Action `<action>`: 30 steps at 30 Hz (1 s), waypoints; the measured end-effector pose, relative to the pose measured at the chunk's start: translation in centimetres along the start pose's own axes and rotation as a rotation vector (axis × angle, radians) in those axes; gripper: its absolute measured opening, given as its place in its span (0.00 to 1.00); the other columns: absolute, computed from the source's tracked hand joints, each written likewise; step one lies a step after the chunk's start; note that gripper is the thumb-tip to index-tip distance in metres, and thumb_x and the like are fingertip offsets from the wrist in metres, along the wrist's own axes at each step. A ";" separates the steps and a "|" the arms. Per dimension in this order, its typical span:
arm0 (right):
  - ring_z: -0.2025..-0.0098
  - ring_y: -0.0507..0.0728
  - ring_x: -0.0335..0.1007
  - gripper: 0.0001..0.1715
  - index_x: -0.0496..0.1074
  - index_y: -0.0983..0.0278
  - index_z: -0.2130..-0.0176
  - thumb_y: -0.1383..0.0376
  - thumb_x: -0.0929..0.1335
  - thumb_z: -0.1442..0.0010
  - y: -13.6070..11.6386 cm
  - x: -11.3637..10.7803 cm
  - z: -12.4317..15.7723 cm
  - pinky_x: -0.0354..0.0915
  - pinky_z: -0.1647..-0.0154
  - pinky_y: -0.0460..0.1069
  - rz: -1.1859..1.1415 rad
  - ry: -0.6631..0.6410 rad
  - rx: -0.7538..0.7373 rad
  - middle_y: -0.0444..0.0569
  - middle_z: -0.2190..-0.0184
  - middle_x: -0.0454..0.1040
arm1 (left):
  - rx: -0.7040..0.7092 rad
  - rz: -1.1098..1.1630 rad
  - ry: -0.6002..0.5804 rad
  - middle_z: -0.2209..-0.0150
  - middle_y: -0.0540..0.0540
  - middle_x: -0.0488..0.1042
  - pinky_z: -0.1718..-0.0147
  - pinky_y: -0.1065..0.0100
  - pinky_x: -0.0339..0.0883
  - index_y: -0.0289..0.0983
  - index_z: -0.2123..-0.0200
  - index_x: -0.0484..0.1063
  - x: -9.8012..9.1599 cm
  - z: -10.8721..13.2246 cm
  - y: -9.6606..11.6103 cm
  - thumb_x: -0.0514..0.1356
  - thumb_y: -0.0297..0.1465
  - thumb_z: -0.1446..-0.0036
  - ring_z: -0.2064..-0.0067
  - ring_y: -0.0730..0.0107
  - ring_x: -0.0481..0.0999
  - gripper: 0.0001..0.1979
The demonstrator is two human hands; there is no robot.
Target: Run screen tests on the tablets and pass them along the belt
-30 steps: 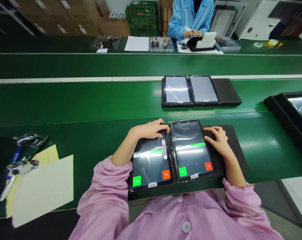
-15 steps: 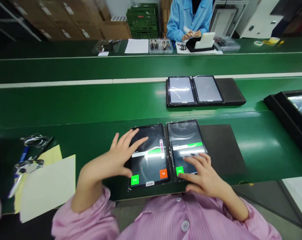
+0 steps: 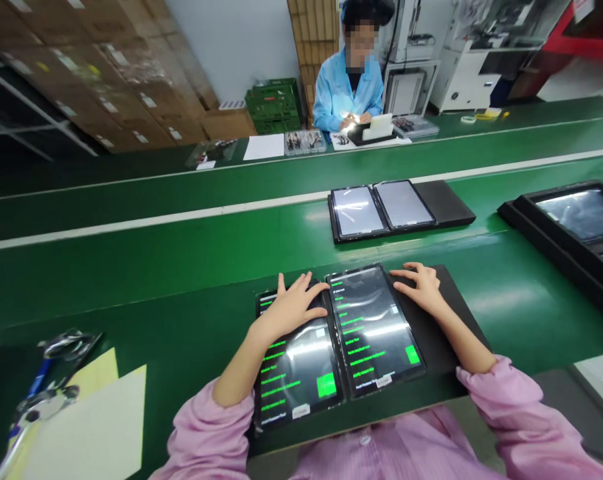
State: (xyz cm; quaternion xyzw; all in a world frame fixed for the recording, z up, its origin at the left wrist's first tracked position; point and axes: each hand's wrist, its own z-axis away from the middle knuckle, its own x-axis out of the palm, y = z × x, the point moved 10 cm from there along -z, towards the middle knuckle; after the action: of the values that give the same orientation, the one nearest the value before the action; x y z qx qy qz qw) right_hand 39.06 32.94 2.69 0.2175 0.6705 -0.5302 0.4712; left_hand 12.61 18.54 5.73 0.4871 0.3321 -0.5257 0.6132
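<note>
The left hand point(image 3: 294, 308) lies open and flat on top of the left tablet point(image 3: 296, 380). Its fingers are spread, and its thumb reaches the gap by the right tablet point(image 3: 374, 330). It does not grip anything. The right hand point(image 3: 418, 287) is open too, with its fingers a little curled. It rests on a black mat point(image 3: 444, 333), and its fingertips are just beside the right edge of the right tablet. It holds nothing. Pink striped sleeves point(image 3: 511, 400) cover both arms.

The two tablets lie side by side on the black mat, nearly touching. Their screens show lists of green lines, and each has a green square near the bottom right corner. The mat sits on a green tabletop point(image 3: 156, 313).

To the left of the hands lie a white sheet of paper point(image 3: 91, 427) and a yellow sheet of paper point(image 3: 98, 373). Beside them is a shiny thing with some blue on it point(image 3: 46, 393), too blurred to tell what it is.

Farther across the tabletop, two more tablets point(image 3: 381, 210) lie on another black mat point(image 3: 454, 203). A black tray with a tablet in it point(image 3: 581, 213) sits off to the right. Past them, a co-worker in a blue coat point(image 3: 348, 93) works at a far bench with both hands, near trays of small parts point(image 3: 305, 142). Green crates point(image 3: 274, 107) and cardboard boxes point(image 3: 106, 87) stand behind.
</note>
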 end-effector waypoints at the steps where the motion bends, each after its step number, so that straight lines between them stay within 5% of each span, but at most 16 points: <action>1: 0.44 0.71 0.57 0.15 0.80 0.45 0.52 0.56 0.72 0.40 0.0 0.3 0.0 0.58 0.45 0.66 0.000 -0.006 -0.001 0.50 0.45 0.69 | 0.012 -0.003 0.007 0.32 0.28 0.57 0.38 0.26 0.27 0.43 0.40 0.67 -0.1 -0.7 0.4 0.53 0.48 0.33 0.30 0.41 0.53 0.24; 4: 0.43 0.72 0.55 0.15 0.80 0.43 0.52 0.55 0.73 0.41 -0.3 0.6 0.4 0.56 0.44 0.67 -0.006 -0.021 0.002 0.49 0.44 0.68 | 0.045 -0.026 0.013 0.36 0.28 0.64 0.38 0.26 0.27 0.41 0.47 0.71 -0.2 -1.3 1.2 0.46 0.48 0.30 0.31 0.45 0.58 0.24; 13: 0.43 0.71 0.55 0.21 0.77 0.41 0.48 0.53 0.73 0.42 -0.3 0.7 0.5 0.56 0.45 0.65 -0.007 -0.056 0.001 0.50 0.44 0.67 | 0.026 -0.026 0.047 0.34 0.29 0.61 0.40 0.22 0.25 0.41 0.43 0.70 0.1 -0.9 0.6 0.42 0.52 0.32 0.33 0.37 0.60 0.29; 19: 0.44 0.72 0.56 0.22 0.76 0.43 0.48 0.54 0.73 0.42 -0.7 0.6 0.5 0.59 0.47 0.69 0.003 -0.016 -0.071 0.52 0.46 0.67 | 0.076 0.252 -0.022 0.29 0.34 0.52 0.38 0.29 0.17 0.43 0.28 0.36 -1.2 0.5 -1.6 0.38 0.48 0.30 0.30 0.50 0.55 0.33; 25: 0.43 0.72 0.57 0.20 0.77 0.43 0.49 0.57 0.72 0.42 -1.3 0.5 0.5 0.60 0.48 0.70 0.064 0.000 -0.085 0.52 0.47 0.67 | -0.157 0.220 0.030 0.28 0.33 0.43 0.37 0.29 0.29 0.40 0.27 0.37 -3.1 2.3 -6.5 0.36 0.49 0.31 0.28 0.45 0.47 0.35; 30: 0.43 0.72 0.57 0.19 0.77 0.44 0.50 0.57 0.72 0.42 -1.5 1.1 0.1 0.60 0.47 0.70 0.055 -0.008 -0.079 0.53 0.47 0.66 | -0.357 0.204 0.007 0.30 0.30 0.49 0.36 0.37 0.48 0.32 0.28 0.42 -3.9 4.1 -7.4 0.39 0.50 0.34 0.29 0.42 0.51 0.39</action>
State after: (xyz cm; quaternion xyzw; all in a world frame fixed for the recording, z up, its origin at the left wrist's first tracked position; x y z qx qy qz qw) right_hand 37.44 32.11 2.53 0.2152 0.6828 -0.4911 0.4963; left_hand 4.14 16.07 8.77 0.4035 0.3710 -0.3919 0.7389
